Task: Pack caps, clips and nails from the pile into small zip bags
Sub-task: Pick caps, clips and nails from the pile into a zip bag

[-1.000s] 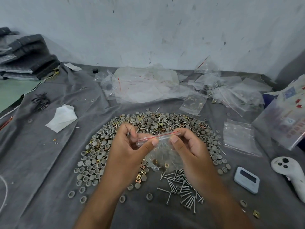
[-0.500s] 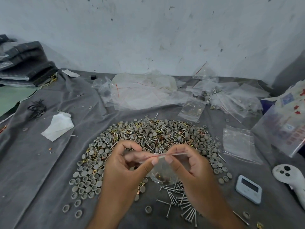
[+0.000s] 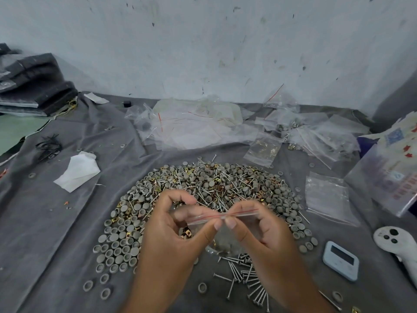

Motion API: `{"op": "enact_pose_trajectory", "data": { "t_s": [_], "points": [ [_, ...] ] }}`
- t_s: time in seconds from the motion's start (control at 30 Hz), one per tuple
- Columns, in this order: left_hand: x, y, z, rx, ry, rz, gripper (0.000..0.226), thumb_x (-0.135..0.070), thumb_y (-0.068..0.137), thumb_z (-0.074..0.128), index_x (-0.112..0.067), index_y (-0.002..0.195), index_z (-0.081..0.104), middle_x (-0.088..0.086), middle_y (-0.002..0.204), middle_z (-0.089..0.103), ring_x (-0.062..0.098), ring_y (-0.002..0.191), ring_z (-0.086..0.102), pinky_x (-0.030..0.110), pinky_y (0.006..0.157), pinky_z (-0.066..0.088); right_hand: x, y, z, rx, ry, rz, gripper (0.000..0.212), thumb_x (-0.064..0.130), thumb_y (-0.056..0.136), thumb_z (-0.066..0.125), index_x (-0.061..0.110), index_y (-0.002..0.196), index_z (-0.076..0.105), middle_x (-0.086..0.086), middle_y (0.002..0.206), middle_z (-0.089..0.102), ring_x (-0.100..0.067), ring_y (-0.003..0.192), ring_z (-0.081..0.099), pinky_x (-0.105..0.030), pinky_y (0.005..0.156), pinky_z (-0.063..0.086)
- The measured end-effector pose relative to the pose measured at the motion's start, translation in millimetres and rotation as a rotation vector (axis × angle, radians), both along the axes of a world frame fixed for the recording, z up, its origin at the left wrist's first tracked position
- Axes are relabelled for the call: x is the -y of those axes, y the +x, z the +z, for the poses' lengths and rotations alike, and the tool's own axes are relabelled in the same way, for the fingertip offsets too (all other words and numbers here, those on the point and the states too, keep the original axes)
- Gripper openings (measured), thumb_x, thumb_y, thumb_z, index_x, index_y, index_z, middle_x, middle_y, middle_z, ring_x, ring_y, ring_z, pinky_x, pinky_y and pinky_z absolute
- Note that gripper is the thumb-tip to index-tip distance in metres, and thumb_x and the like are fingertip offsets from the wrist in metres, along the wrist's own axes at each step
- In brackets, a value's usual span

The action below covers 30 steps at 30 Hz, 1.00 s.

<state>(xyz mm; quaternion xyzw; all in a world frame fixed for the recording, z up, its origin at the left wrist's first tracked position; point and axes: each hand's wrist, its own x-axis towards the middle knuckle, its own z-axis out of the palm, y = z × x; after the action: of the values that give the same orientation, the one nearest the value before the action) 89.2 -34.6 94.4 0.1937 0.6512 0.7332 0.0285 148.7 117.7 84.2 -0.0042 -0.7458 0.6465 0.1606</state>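
At 6 o'clock of pile (image 3: 203,195), our left hand (image 3: 173,240) and right hand (image 3: 266,236) pinch bag (image 3: 222,231) seal; filled bags (image 3: 316,132) at 1 o'clock, most of pile left

Grey caps (image 3: 126,236), brass-gold clips (image 3: 188,232), silver nails (image 3: 246,276); clear zip bag (image 3: 222,231) with red stripe; grey cloth (image 3: 56,222)

Left hand: the left hand (image 3: 173,231) pinches the red-lined top edge of a small clear plastic zip bag (image 3: 222,231), thumb in front.
Right hand: the right hand (image 3: 266,236) pinches the same edge, thumbs nearly touching.
Bag contents: a few pieces at the bottom, blurred.
Pile: grey round caps, brass clips and steel nails (image 3: 203,190) on grey cloth (image 3: 45,211).
Loose nails: a separate group of silver nails (image 3: 248,281) below the hands.
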Motion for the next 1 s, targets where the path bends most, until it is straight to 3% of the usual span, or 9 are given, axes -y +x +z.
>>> {"op": "enact_pose_trajectory", "data": {
  "t_s": [0.13,0.23,0.3,0.43,0.57,0.67,0.77,0.93,1.0],
  "points": [
    [2.9,0.9,-2.1,-0.005,0.005,-0.029,0.044,-0.03,0.068,0.086,-0.03,0.093,0.051,0.013,0.09,0.075,0.033,0.076,0.072,0.033,0.061,0.058,-2.2,2.6,0.3,0.022,0.032,0.009,0.017,0.048,0.087,0.067,0.035,0.098,0.07,0.003,0.089,0.075,-0.013,0.08,0.072,-0.028,0.066,0.058],
    [3.8,1.4,-5.3,-0.046,-0.021,-0.047,0.042,-0.016,0.076,0.084,-0.03,0.09,0.048,0.013,0.089,0.075,0.028,0.072,0.073,0.028,0.059,0.058,-4.6,5.3,1.5,0.04,0.076,0.008,0.019,0.051,0.086,0.068,0.035,0.096,0.072,0.004,0.091,0.076,-0.018,0.083,0.074,-0.046,0.069,0.062],
    [4.3,1.4,-6.9,-0.06,-0.04,-0.049,0.039,-0.015,0.074,0.08,-0.031,0.088,0.048,0.011,0.088,0.076,0.026,0.073,0.073,0.024,0.06,0.057,-5.7,6.7,1.9,0.045,0.097,-0.001,0.022,0.053,0.084,0.071,0.034,0.095,0.073,0.004,0.091,0.076,-0.019,0.082,0.074,-0.049,0.07,0.061],
    [7.2,2.2,-7.6,-0.035,-0.039,-0.062,0.043,-0.033,0.067,0.089,-0.034,0.089,0.051,0.009,0.088,0.077,0.026,0.081,0.074,0.029,0.069,0.058,-7.7,10.0,1.9,0.044,0.105,-0.044,0.022,0.053,0.081,0.073,0.035,0.093,0.074,0.004,0.087,0.076,-0.018,0.078,0.074,-0.044,0.069,0.061],
    [11.3,1.5,-7.9,0.013,-0.015,-0.014,0.045,-0.027,0.063,0.093,-0.033,0.087,0.055,0.012,0.087,0.077,0.033,0.078,0.072,0.045,0.064,0.055,-10.7,14.8,2.7,0.102,0.003,-0.053,0.028,0.058,0.075,0.073,0.035,0.09,0.074,0.001,0.085,0.076,-0.019,0.075,0.073,-0.038,0.057,0.061],
    [12.4,1.8,-7.7,0.023,-0.013,-0.001,0.046,-0.032,0.06,0.092,-0.032,0.087,0.055,0.013,0.087,0.076,0.034,0.074,0.071,0.041,0.055,0.056,-11.7,17.2,3.8,0.119,-0.022,-0.04,0.028,0.056,0.075,0.073,0.033,0.09,0.074,-0.002,0.087,0.076,-0.021,0.077,0.074,-0.034,0.058,0.061],
    [12.1,2.0,-7.8,0.033,0.016,0.001,0.044,-0.03,0.062,0.092,-0.033,0.084,0.055,0.014,0.086,0.076,0.032,0.074,0.072,0.031,0.056,0.058,-11.0,17.4,4.5,0.126,-0.038,-0.036,0.027,0.056,0.075,0.074,0.032,0.089,0.073,-0.004,0.086,0.075,-0.021,0.075,0.074,-0.033,0.057,0.06],
    [15.3,0.9,-7.6,0.035,0.009,0.004,0.047,-0.035,0.055,0.091,-0.031,0.08,0.051,0.014,0.08,0.075,0.045,0.068,0.068,0.041,0.054,0.054,-11.6,16.7,6.5,0.115,-0.05,-0.02,0.026,0.054,0.076,0.074,0.031,0.089,0.074,-0.002,0.087,0.076,-0.017,0.077,0.073,-0.027,0.059,0.058],
    [14.7,0.7,-7.2,-0.005,-0.014,-0.007,0.047,-0.034,0.058,0.091,-0.031,0.077,0.048,0.013,0.081,0.076,0.039,0.07,0.07,0.041,0.057,0.053,-12.0,17.2,5.9,0.114,-0.049,-0.024,0.028,0.055,0.076,0.074,0.031,0.09,0.074,-0.002,0.087,0.075,-0.016,0.077,0.073,-0.026,0.06,0.057]
  ]
}}
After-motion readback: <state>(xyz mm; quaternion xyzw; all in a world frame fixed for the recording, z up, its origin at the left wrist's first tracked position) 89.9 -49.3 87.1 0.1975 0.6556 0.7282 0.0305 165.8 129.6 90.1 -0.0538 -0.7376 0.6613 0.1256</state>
